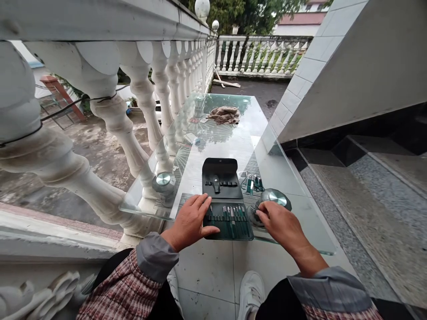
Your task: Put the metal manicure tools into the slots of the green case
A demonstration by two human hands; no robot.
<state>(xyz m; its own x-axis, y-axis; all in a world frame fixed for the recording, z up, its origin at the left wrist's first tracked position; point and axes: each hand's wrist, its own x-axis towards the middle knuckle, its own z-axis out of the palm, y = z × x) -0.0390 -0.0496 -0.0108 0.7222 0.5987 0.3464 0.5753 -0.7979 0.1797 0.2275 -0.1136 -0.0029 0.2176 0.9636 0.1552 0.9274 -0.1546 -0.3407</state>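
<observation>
An unfolded dark case (223,191) lies on the glass table, with elastic loops in both halves. Several slim metal tools (232,214) sit in the loops of its near half, and one dark item (216,183) is strapped in the far half. My left hand (193,221) rests on the left edge of the near half, thumb and fingers apart. Just right of the case, my right hand (282,224) is pinched on a small thing too little to make out. Beyond it lies a group of small metal and green tools (252,183).
The glass table (300,195) has round metal-capped supports at left (163,178) and right (274,197). A crumpled brown cloth (224,115) lies at its far end. White balusters (133,106) line the left; stone steps (383,186) rise at right.
</observation>
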